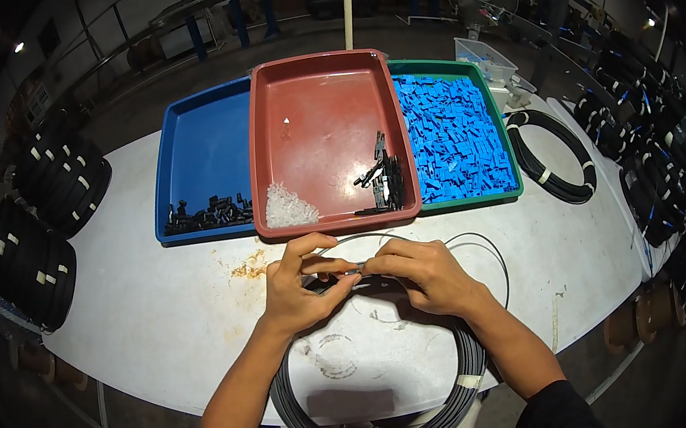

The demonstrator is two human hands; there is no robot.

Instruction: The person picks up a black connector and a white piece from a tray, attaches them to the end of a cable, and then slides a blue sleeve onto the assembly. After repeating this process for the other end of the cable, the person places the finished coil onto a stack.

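Note:
Both hands meet over the far side of a coiled black cable (472,350), which lies at the near edge of the white table. My left hand (304,284) pinches a small dark piece (352,272) between thumb and fingertips; its exact shape is too small to tell. My right hand (423,276) closes on the right side of that same small piece, its fingers pressed together. A thin loose length of cable (490,245) arcs out behind the right hand. White tape binds the coil at its lower right.
Behind the hands stand a blue tray (203,137) with black parts, a red tray (325,117) with clear and black pieces, and a green tray (512,173) full of blue connectors. Another coil (555,181) lies right. Stacked coils (30,269) stand left.

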